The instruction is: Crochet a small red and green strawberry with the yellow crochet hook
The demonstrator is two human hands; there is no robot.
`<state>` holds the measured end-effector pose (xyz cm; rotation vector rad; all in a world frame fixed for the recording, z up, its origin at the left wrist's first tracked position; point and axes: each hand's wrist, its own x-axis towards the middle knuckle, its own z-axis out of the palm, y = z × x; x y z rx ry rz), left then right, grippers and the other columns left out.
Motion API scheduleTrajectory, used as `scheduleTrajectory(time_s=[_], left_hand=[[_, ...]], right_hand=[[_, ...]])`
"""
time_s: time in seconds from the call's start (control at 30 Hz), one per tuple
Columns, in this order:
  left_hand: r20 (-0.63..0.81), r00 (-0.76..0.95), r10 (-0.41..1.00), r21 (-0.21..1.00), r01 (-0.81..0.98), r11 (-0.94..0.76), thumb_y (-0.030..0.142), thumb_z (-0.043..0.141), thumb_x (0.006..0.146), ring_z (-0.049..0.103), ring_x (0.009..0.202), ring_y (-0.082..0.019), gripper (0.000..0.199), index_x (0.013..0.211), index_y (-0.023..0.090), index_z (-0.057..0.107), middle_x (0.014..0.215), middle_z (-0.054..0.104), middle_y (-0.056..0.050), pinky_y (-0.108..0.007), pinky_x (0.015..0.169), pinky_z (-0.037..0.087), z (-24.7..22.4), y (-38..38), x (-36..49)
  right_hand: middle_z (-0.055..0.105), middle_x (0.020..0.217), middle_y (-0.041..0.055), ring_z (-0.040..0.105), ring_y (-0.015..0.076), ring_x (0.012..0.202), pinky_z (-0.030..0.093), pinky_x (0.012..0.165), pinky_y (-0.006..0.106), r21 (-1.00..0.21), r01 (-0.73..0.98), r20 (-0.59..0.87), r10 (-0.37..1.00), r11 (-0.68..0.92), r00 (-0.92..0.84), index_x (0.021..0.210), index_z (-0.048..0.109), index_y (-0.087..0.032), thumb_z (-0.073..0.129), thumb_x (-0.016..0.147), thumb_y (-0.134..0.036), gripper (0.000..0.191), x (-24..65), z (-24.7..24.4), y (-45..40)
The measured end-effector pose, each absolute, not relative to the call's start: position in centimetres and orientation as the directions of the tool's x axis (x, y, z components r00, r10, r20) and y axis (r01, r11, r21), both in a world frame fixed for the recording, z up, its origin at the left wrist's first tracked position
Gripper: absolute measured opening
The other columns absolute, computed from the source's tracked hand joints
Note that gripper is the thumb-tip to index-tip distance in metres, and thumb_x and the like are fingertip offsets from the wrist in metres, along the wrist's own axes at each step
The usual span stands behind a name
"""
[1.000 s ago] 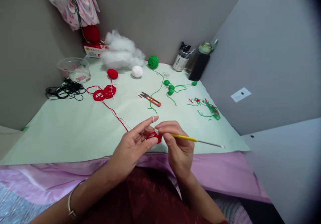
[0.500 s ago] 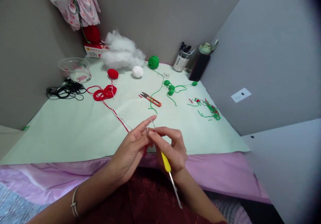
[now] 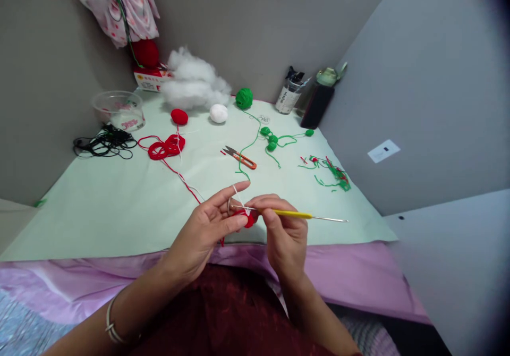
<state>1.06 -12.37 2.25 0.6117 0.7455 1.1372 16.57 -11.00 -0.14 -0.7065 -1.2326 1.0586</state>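
Observation:
My left hand point(image 3: 213, 218) pinches a small red and white crochet piece point(image 3: 249, 219) between thumb and fingers. White yarn point(image 3: 238, 192) runs taut from its raised index finger down to the piece. My right hand point(image 3: 285, 228) grips a crochet hook point(image 3: 292, 214) by its yellow handle; the hook lies almost level, its left end at the white stitches and its other metal end pointing right. Red and white strands point(image 3: 184, 181) lead from my left hand back to a red yarn bundle point(image 3: 166, 147) and a small red ball point(image 3: 179, 117).
Orange thread snips point(image 3: 241, 158) lie beyond my hands. Behind are white stuffing point(image 3: 193, 82), a white ball point(image 3: 218, 113) and a green yarn ball point(image 3: 244, 98). Black cord point(image 3: 105, 142) and a clear tub point(image 3: 118, 111) stand left; yarn scraps point(image 3: 337, 175) and a phone point(image 3: 317, 105) are right.
My right hand has turned the hook from pointing steeply down to nearly level, moving slightly right. The red and white piece, mostly hidden before, now shows between my hands.

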Motion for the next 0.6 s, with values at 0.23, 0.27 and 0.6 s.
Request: scheduleTrajectory(time_s=[0.23, 0.27, 0.6], left_hand=[[-0.225, 0.189, 0.956, 0.806, -0.514, 0.292, 0.021, 0.087, 0.08, 0.063, 0.084, -0.012, 0.045, 0.124, 0.028, 0.08, 0.088, 0.07, 0.001, -0.026, 0.084, 0.048, 2.4, -12.4, 0.8], [-0.226, 0.186, 0.956, 0.809, -0.511, 0.29, 0.022, 0.087, 0.08, 0.062, 0.085, -0.012, 0.043, 0.123, 0.028, 0.08, 0.087, 0.069, 0.001, -0.026, 0.084, 0.048, 2.5, -12.4, 0.8], [-0.213, 0.172, 0.962, 0.861, -0.433, 0.267, 0.027, 0.086, 0.081, 0.058, 0.083, -0.014, 0.042, 0.122, 0.029, 0.081, 0.087, 0.067, -0.001, -0.026, 0.076, 0.045, 2.4, -12.6, 0.5]], right_hand=[[0.078, 0.088, 0.0016, 0.067, 0.012, 0.07, 0.055, 0.068, 0.027, -0.875, -0.43, 0.266, 0.963, 0.222, -0.045, 0.094, 0.078, -0.025, 0.067, 0.1, -0.033, 0.015, 16.7, 0.4, -10.8], [0.078, 0.087, 0.0019, 0.067, 0.0121, 0.069, 0.056, 0.068, 0.026, -0.872, -0.442, 0.257, 0.965, 0.211, -0.045, 0.093, 0.077, -0.024, 0.067, 0.1, -0.035, 0.016, 16.8, 0.6, -10.8], [0.077, 0.094, 0.0039, 0.069, 0.0156, 0.076, 0.057, 0.073, 0.033, -0.88, -0.259, 0.436, 0.893, 0.399, -0.107, 0.102, 0.071, -0.023, 0.054, 0.106, -0.027, 0.018, 18.0, 0.5, -11.2]])
